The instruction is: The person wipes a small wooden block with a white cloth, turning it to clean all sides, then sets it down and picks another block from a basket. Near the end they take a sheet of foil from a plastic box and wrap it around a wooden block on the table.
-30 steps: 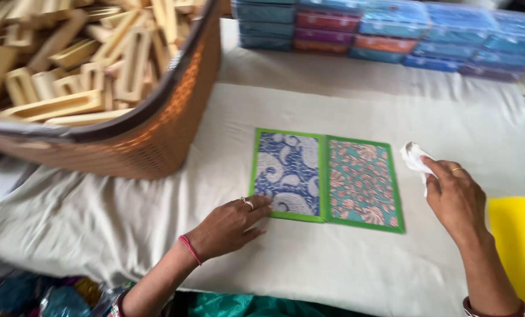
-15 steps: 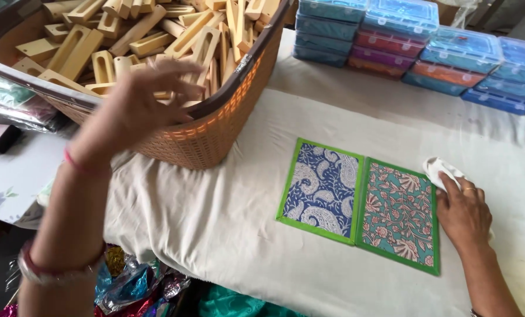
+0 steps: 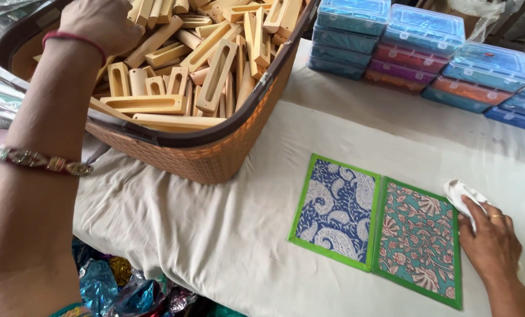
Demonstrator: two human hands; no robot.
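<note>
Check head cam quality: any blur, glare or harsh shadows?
Head view: soft, even daylight, no hard shadows; left hand in the basket slightly motion-blurred; mild glare on the clear box lids; green-edged panels and right hand sharp.
</note>
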